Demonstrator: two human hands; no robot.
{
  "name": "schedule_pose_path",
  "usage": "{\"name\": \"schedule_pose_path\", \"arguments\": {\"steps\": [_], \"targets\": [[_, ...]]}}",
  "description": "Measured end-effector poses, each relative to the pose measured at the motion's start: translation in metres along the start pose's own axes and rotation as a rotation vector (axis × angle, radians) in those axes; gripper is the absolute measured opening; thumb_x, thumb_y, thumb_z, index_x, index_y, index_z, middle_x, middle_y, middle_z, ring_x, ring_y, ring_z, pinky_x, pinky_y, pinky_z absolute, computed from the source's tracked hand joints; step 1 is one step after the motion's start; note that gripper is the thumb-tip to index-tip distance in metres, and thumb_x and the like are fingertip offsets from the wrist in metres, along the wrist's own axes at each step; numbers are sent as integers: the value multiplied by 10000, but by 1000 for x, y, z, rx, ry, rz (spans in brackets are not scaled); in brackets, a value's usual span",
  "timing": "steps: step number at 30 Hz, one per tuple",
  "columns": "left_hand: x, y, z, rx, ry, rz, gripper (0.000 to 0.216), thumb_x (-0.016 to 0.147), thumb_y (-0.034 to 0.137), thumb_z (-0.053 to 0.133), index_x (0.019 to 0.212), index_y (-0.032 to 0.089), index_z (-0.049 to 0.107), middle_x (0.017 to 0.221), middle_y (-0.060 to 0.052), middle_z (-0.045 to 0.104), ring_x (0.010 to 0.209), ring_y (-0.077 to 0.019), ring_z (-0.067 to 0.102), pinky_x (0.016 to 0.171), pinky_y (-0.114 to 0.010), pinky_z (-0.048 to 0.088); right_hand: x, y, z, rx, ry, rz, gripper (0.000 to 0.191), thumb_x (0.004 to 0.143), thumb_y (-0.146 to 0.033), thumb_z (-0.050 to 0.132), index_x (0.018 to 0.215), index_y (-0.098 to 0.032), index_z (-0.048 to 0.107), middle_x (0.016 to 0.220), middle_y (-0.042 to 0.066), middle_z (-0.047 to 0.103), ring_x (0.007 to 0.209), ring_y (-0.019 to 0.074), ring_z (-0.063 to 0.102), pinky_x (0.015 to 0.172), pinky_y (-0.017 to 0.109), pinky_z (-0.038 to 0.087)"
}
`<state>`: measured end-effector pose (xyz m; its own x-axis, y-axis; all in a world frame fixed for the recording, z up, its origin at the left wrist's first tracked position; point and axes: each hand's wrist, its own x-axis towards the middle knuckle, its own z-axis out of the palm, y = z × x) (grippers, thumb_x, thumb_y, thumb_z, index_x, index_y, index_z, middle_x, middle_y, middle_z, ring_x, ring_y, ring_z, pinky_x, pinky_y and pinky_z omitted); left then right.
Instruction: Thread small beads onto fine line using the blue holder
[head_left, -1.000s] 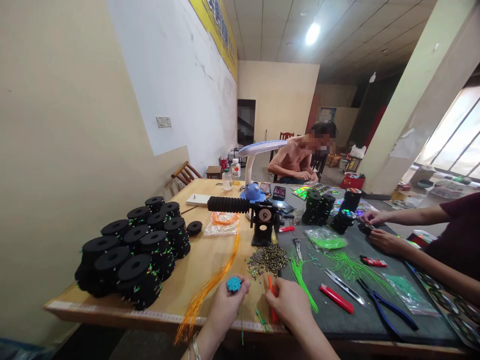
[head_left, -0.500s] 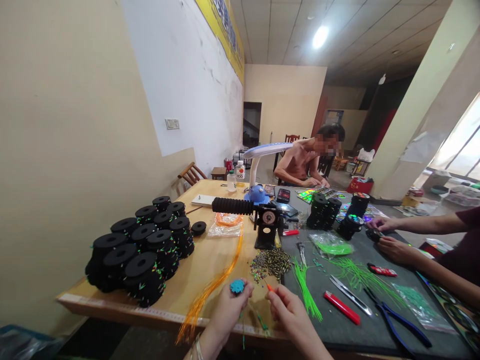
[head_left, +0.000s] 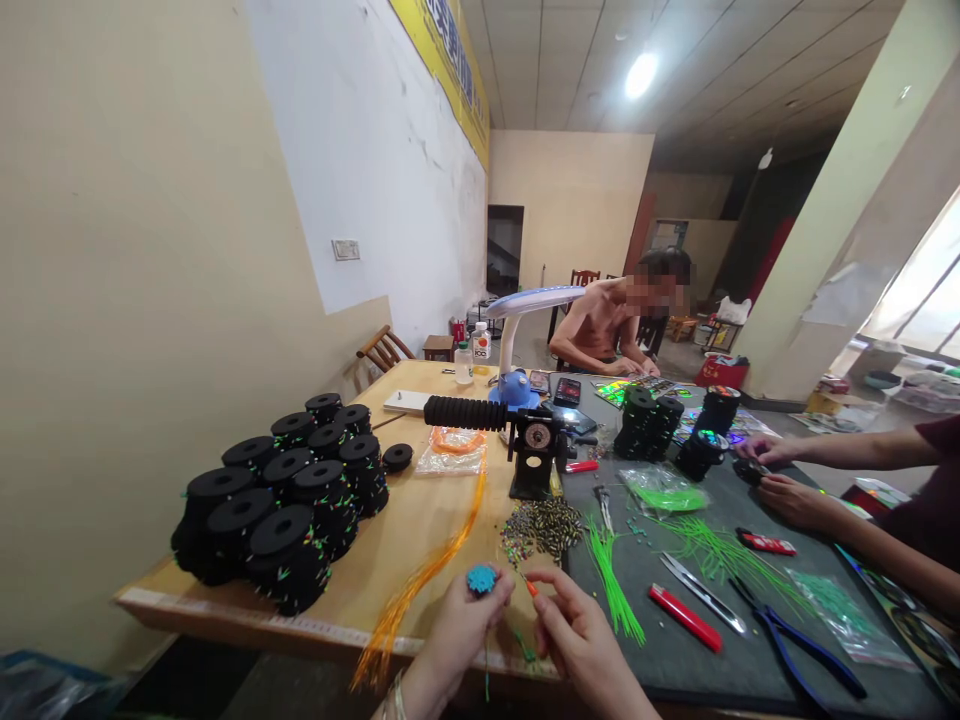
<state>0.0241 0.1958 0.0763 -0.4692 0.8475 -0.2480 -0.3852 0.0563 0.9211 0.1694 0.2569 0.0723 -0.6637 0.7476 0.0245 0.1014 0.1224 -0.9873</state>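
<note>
The left hand [head_left: 457,630] is pinching a small blue foam disc [head_left: 481,578] between thumb and forefinger, holding it up just above the near edge of the desk [head_left: 420,520]. The right hand [head_left: 577,640] is gripping a thin orange-tipped piece [head_left: 531,588] in closed fingers and pointing it toward the disc, the two nearly touching; it is probably a short float or pin, though it is too small to tell for sure. The step in hand looks like fitting or winding that piece onto the disc, and the next move seems to call for a fine, steady approach so the tip meets the disc's edge squarely.

The disc is looking soft and spongy, with a notched, toothed rim. To the left, black foam spools [head_left: 277,500] are standing in stacked rows, matte and round, flecked with bright tips. A bundle of orange strands [head_left: 427,575] is lying glossy and slightly curved across the pale wood. A heap of small dark beads [head_left: 544,525] is sitting just beyond the hands, beside stiff green strands [head_left: 611,580] on the dark mat. A red lighter [head_left: 684,617], metal scissors [head_left: 701,580] and blue-handled pliers [head_left: 806,650] are lying to the right.
</note>
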Motion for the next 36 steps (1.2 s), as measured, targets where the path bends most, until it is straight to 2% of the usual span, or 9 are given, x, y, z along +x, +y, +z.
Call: {"name": "schedule_pose_path", "arguments": {"steps": [4, 9, 12, 16, 18, 22, 27, 33, 36], "targets": [[1, 4, -1, 42, 2, 28, 575, 434, 594, 835, 714, 139, 624, 581, 32, 557, 553, -114, 470, 526, -228, 355, -6, -8, -8, -301, -52, -81, 377, 914, -470, 427, 1066, -192, 631, 503, -60, 462, 476, 111, 412, 493, 211, 298], [-1, -1, 2, 152, -2, 132, 491, 518, 592, 795, 671, 151, 646, 622, 9, 591, 644, -163, 534, 618, -267, 425, -8, -19, -8, -558, 15, -111, 294, 906, -369, 430, 1003, -231, 672, 563, -22, 550, 514, 137, 470, 493, 219, 282], [-2, -9, 3, 139, 7, 94, 513, 499, 588, 807, 720, 149, 664, 657, 0, 615, 655, -166, 540, 611, -266, 426, -4, -15, -5, -538, 52, -102, 309, 904, -368, 420, 1018, -219, 665, 574, -13, 583, 512, 142, 495, 508, 221, 316], [1, -13, 1, 58, -19, -5, 544, 459, 581, 830, 727, 148, 638, 576, 48, 534, 545, -113, 460, 528, -237, 364, -3, -10, -6, -409, 61, -128, 367, 917, -411, 392, 1082, -190, 635, 544, -35, 538, 474, 127, 453, 490, 214, 319], [2, -9, 0, 61, -21, -9, 541, 452, 579, 829, 708, 150, 622, 553, 59, 506, 527, -108, 442, 516, -235, 349, -6, -13, -9, -453, 32, -157, 359, 922, -411, 394, 1063, -197, 646, 542, -37, 539, 488, 129, 467, 509, 217, 322], [0, 4, 2, 189, 7, 100, 463, 516, 578, 782, 655, 164, 629, 579, 21, 562, 601, -162, 514, 593, -275, 418, -11, -26, -13, -613, -55, -177, 294, 922, -328, 411, 1045, -247, 665, 660, -5, 655, 592, 148, 584, 579, 217, 353], [-6, 0, 7, 312, -16, 250, 416, 602, 585, 722, 628, 177, 649, 614, -17, 624, 655, -200, 552, 644, -295, 440, -7, -24, -5, -714, 36, -72, 313, 908, -287, 391, 1050, -240, 665, 693, 35, 702, 610, 185, 635, 572, 233, 362], [0, -5, 2, 93, -52, -27, 565, 437, 633, 803, 667, 171, 573, 549, 69, 481, 516, -104, 414, 514, -234, 335, -5, -9, -3, -451, 28, -127, 374, 938, -405, 369, 1086, -196, 641, 628, 6, 660, 544, 152, 571, 519, 212, 347], [4, 5, 0, 138, -120, -24, 516, 480, 594, 801, 617, 186, 516, 533, 80, 439, 506, -95, 380, 504, -232, 298, -8, -15, -12, -511, -42, -199, 320, 933, -359, 409, 1085, -217, 652, 728, 14, 704, 623, 152, 609, 589, 209, 380]]}}
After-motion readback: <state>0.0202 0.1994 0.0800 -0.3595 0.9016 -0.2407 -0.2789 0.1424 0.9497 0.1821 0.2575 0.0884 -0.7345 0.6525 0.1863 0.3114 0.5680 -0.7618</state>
